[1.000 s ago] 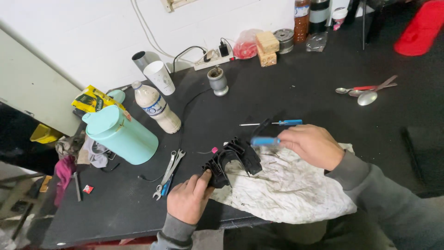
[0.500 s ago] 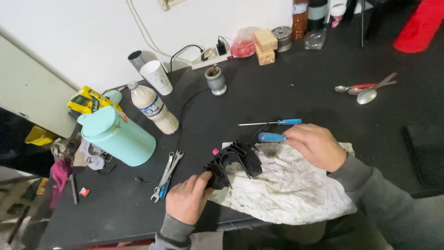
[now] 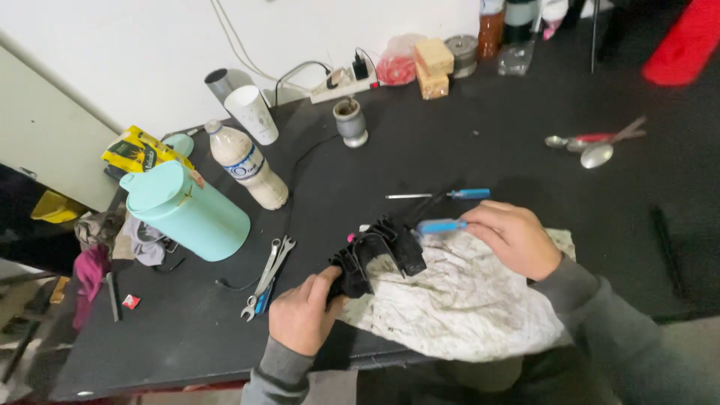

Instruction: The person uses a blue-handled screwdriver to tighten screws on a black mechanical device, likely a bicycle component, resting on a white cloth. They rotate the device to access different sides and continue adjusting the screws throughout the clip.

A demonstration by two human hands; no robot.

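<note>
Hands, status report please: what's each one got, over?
Left hand grips black part. Right hand holds blue screwdriver at it. Stained rag underneath, wrenches alongside.

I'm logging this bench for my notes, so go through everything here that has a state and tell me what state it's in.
Left hand: gripping the black part.
Right hand: holding a blue-handled screwdriver against the part.
Black part: resting on the stained rag.
Second screwdriver: lying loose.
Teal jug: lid on.
Plastic bottle: capped, upright.
White cup: upright.
Wrenches: lying flat.
Spoons: lying flat.
</note>
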